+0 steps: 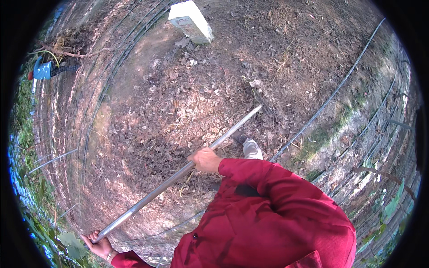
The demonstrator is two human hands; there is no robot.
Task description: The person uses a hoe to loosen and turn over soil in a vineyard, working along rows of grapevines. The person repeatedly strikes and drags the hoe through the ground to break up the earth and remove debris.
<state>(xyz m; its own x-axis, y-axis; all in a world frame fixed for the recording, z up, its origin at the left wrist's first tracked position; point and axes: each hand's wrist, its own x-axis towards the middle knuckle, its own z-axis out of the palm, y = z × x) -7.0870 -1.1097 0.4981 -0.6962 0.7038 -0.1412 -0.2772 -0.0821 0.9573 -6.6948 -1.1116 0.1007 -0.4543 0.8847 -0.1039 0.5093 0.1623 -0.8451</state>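
Observation:
A long metal-handled rake (155, 194) lies diagonally across the view. My left hand (99, 247) is closed round the handle's end at the lower left. Farther along the handle, near the middle of the view, my right hand (205, 159) grips it from above. The rake's thin tines (265, 106) rest among dry leaves and twigs, partly blending into them. Brown leaf litter (187, 107) covers the ground below the handle. One shoe and a light trouser leg show just under the rake head. My red sleeves and jacket fill the lower right.
A white block-like post (192, 23) stands at the top. Wires or thin hoses (321, 109) run along the right and the left (100, 95). A person in a blue top (43, 70) is at the far left, near a branch (83, 55). Green leaves edge the lower corners.

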